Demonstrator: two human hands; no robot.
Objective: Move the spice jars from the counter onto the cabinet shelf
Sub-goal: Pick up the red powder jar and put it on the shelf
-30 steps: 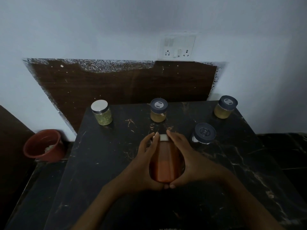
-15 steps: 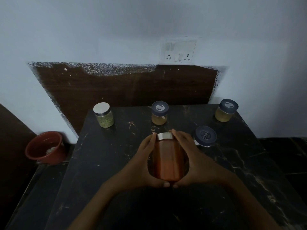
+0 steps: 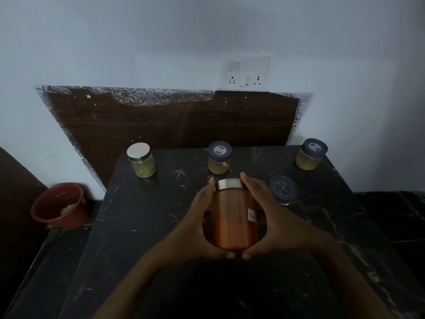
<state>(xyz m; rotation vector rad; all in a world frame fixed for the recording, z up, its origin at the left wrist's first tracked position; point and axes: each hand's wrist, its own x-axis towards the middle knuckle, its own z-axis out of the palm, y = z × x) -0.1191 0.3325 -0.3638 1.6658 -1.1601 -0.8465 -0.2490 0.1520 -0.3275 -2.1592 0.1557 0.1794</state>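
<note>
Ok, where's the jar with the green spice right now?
In the head view, the green spice jar stands at the back-left corner of the counter, left of the back-middle blue-lidded jar.

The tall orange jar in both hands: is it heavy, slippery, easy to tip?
The tall orange jar looks smooth-walled, so it is probably rigid and somewhat slippery; the left hand and right hand both cup it. Its powder seems to fill roughly the lower half, suggesting moderate weight. Being taller than the squat blue-lidded jar behind, it likely tips more easily.
</note>
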